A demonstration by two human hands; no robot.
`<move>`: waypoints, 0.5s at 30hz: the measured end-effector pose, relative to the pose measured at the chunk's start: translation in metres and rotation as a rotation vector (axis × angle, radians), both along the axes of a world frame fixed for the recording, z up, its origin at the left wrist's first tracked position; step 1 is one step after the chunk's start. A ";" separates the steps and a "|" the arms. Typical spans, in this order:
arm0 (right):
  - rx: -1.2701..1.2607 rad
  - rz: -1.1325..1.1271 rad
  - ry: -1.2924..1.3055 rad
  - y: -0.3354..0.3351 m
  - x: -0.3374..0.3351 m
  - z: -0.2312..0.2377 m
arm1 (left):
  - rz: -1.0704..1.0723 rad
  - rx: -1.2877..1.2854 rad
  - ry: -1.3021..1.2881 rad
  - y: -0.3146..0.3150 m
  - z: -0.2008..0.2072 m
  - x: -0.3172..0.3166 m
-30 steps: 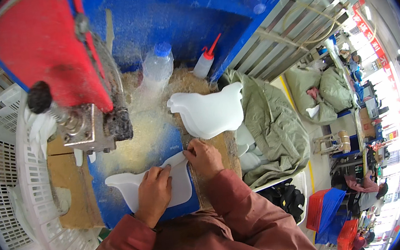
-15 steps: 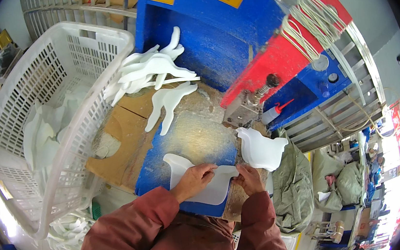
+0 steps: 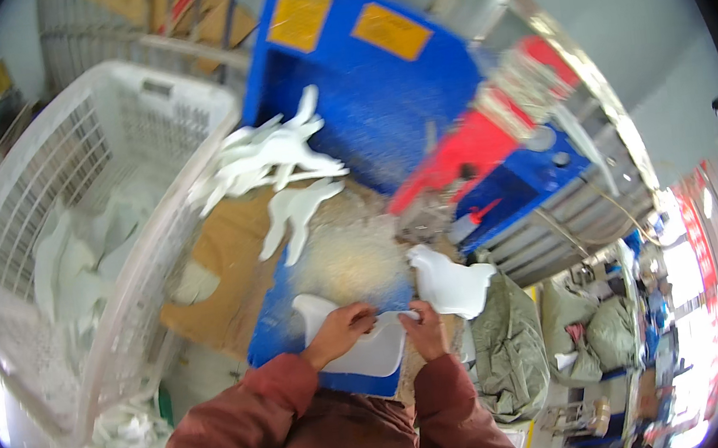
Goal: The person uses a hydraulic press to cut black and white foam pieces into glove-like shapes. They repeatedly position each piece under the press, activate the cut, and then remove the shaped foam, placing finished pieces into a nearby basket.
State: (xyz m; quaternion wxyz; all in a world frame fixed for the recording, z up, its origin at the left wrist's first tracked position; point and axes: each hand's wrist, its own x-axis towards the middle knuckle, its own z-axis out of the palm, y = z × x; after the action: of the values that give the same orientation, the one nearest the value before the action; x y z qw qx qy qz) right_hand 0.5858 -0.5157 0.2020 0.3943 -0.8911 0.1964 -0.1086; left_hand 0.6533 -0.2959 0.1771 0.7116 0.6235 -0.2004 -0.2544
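Observation:
A curved white sheet piece [image 3: 371, 359], with a dipped upper edge, is between my hands over a blue board [image 3: 266, 325]. My left hand [image 3: 340, 334] is closed at its upper edge, fingertips bunched together; what they pinch is too small to make out. With thumb and fingers, my right hand [image 3: 425, 331] grips the piece's right upper corner. Just beyond that hand lies a similar white shaped piece [image 3: 456, 285]. Pale dust [image 3: 350, 264] covers the board ahead of my fingers. A forked white offcut [image 3: 292, 213] rests farther off, near a heap of white offcuts [image 3: 273, 156].
At left stands a large white slatted basket [image 3: 114, 306] with white pieces inside. A blue machine [image 3: 366, 83] with a red arm [image 3: 457, 157] rises ahead, beside a red-tipped bottle [image 3: 467, 226]. Brown cardboard [image 3: 218, 300] lies left of the board, a grey-green sack [image 3: 507, 344] right.
The whole view has shifted and blurred, with the scene sliding left. Both hands stay at the white piece, a little closer together than before.

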 end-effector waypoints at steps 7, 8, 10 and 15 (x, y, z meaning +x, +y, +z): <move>-0.212 0.226 -0.322 0.091 -0.025 0.096 | 0.182 -0.520 0.413 0.023 0.026 0.012; -0.206 0.164 -0.313 0.095 -0.027 0.106 | 0.198 -0.486 0.352 0.039 0.035 0.012; -0.195 0.097 -0.193 0.096 -0.029 0.121 | 0.264 -0.371 0.198 0.067 0.054 0.015; -0.220 0.371 -0.475 0.115 -0.046 0.127 | 0.336 -0.088 -0.129 0.096 0.088 0.018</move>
State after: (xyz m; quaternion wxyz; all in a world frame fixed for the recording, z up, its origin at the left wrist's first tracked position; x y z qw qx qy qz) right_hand 0.5394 -0.4008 0.3290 0.3433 -0.8988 -0.0801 -0.2605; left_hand 0.6710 -0.2001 0.2647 0.7562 0.6316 -0.1496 -0.0828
